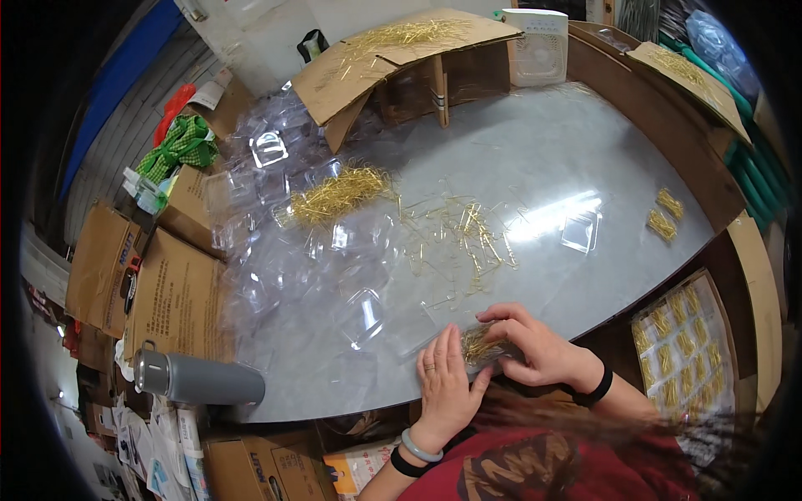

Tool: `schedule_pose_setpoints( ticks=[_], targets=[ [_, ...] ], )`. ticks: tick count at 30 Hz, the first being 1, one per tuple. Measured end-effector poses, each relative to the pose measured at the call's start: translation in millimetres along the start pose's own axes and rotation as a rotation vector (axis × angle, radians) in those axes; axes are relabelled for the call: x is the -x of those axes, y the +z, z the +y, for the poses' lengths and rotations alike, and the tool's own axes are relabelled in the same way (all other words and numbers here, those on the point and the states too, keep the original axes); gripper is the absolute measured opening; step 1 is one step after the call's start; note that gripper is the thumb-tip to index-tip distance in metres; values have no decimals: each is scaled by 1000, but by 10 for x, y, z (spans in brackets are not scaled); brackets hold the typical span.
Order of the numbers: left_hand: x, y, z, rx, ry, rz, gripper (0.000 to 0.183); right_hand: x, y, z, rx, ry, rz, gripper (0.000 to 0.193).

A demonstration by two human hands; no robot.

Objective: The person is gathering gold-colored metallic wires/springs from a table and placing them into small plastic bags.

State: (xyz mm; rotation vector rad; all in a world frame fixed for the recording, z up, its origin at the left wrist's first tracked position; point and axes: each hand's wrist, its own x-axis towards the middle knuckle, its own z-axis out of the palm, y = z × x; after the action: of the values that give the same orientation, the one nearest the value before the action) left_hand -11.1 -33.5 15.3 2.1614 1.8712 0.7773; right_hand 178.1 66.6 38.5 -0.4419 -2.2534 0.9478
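At the table's near edge, my two hands meet around a small clear plastic box [426,336] with a bundle of thin gold wire hooks [479,346] in it. My left hand [444,380] lies along its left side, fingers straight and close together, thumb across the near side, steadying it. From the right, my right hand [539,349] curls its fingers and thumb over the bundle. The palm sides and part of the box are hidden. Loose gold hooks [480,234] lie scattered just beyond, with a dense heap [342,194] farther left.
Many clear plastic shells [284,275] cover the table's left side. A grey bottle [205,377] lies at the near left. A cardboard stand [334,79] and a white fan [537,50] stand behind. Two gold bundles [662,224] lie right; packed bundles [681,342] fill a lower box.
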Motion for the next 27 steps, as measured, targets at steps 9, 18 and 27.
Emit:
schedule_pose_setpoints(
  ticks=[9, 18, 27],
  targets=[
    [-91, 20, -93, -33, 113, -10, 80, 52, 110, 132, 250, -31, -36, 47],
    [-118, -43, -39, -11, 120, -48, 73, 195, 97, 82, 86, 95, 305, 42],
    [-235, 79, -81, 53, 200, -27, 64, 430, 271, -140, 378, 161, 371, 49]
  ],
)
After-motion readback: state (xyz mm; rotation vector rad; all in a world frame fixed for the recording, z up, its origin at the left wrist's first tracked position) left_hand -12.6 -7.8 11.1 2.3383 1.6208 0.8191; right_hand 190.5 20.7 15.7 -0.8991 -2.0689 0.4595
